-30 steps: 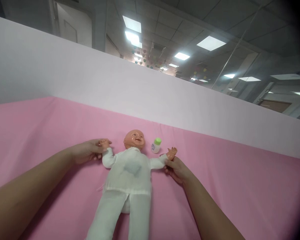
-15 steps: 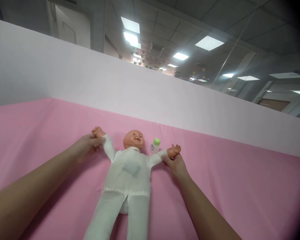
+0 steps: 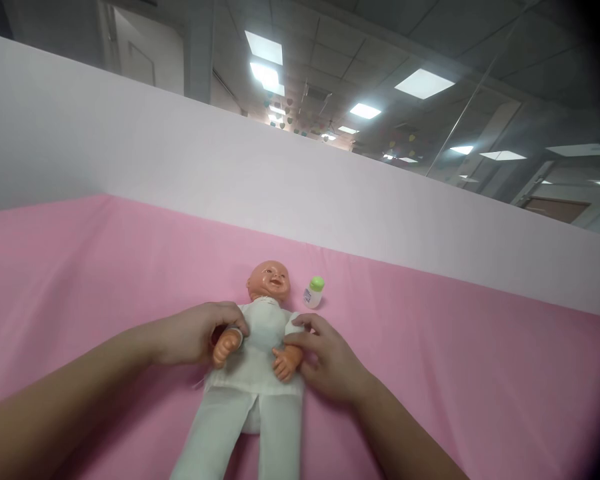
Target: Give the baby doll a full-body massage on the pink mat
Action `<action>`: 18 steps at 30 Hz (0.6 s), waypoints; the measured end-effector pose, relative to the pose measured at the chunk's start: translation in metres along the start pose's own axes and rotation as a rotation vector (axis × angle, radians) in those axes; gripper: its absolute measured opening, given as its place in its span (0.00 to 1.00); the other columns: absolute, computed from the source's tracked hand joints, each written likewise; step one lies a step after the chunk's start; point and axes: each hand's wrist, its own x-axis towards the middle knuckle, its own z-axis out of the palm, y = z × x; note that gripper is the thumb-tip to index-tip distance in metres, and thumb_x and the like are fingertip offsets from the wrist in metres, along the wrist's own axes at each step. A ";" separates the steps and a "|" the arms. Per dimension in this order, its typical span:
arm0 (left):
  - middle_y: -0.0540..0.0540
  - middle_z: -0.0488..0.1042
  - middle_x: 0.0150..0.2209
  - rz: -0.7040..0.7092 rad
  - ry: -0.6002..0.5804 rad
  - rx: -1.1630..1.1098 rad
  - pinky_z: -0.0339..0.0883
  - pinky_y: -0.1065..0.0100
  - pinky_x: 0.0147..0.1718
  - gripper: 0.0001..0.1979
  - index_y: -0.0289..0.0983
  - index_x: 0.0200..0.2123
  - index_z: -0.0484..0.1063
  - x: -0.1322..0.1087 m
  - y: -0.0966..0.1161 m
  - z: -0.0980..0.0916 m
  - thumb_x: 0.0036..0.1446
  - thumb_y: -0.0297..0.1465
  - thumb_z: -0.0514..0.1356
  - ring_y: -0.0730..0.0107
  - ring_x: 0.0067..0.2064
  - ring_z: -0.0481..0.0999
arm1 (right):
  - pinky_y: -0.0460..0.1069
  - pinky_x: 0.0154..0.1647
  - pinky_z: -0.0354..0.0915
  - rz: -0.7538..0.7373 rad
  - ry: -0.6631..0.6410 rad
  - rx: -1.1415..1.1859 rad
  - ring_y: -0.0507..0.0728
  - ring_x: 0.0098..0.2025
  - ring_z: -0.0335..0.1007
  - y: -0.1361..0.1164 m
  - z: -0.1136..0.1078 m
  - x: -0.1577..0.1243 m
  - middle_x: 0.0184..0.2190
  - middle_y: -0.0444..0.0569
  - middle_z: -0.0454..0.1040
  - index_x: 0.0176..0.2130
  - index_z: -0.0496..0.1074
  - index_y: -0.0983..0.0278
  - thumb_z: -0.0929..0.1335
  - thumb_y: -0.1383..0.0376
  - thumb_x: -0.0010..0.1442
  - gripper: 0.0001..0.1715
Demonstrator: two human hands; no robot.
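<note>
A baby doll (image 3: 253, 373) with a hard plastic head and a white cloth body lies on its back on a pink sheet (image 3: 145, 267). My left hand (image 3: 200, 331) is closed around the doll's arm on the left, near the wrist, and that arm is bent in over the torso. On the other side my right hand (image 3: 333, 357) grips the second arm, its fingers over the white sleeve. Both plastic doll hands rest on the chest and belly area. Beside the doll's head stands a small bottle (image 3: 313, 293) with a green cap, touched by neither hand.
A white low wall (image 3: 260, 180) runs along the far side of the sheet. Beyond it are a glass panel, lit ceiling lights (image 3: 424, 84) and a pale door (image 3: 150, 53).
Both doll arms were spread out to the sides and are now folded inward over the torso. My hands moved in and down with them. The bottle stays beside the head.
</note>
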 end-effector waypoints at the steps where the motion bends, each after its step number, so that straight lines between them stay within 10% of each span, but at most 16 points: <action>1: 0.47 0.77 0.45 0.003 0.022 0.000 0.71 0.67 0.38 0.20 0.44 0.45 0.76 0.001 0.001 -0.002 0.46 0.29 0.63 0.61 0.42 0.78 | 0.56 0.55 0.72 0.008 0.009 0.015 0.60 0.55 0.70 0.001 0.000 0.000 0.55 0.50 0.69 0.52 0.77 0.52 0.70 0.75 0.55 0.28; 5: 0.47 0.77 0.40 -0.063 0.221 -0.105 0.71 0.67 0.38 0.16 0.41 0.42 0.77 0.005 -0.013 -0.021 0.47 0.36 0.66 0.59 0.41 0.77 | 0.52 0.45 0.73 0.146 0.151 0.094 0.58 0.45 0.74 0.016 -0.011 0.002 0.48 0.50 0.76 0.53 0.75 0.57 0.71 0.68 0.59 0.22; 10: 0.48 0.70 0.25 -0.358 0.588 -0.269 0.60 0.69 0.23 0.19 0.37 0.33 0.74 0.016 -0.062 -0.043 0.46 0.45 0.69 0.67 0.25 0.69 | 0.52 0.41 0.72 0.511 0.472 0.300 0.59 0.41 0.75 0.058 -0.029 -0.002 0.49 0.54 0.78 0.67 0.62 0.61 0.74 0.55 0.58 0.42; 18: 0.47 0.71 0.22 -0.487 0.649 -0.337 0.58 0.68 0.20 0.23 0.37 0.32 0.71 0.026 -0.083 -0.038 0.48 0.51 0.67 0.66 0.22 0.68 | 0.45 0.22 0.64 0.859 0.343 0.705 0.52 0.24 0.66 0.085 -0.026 -0.002 0.26 0.42 0.71 0.60 0.66 0.67 0.76 0.58 0.53 0.39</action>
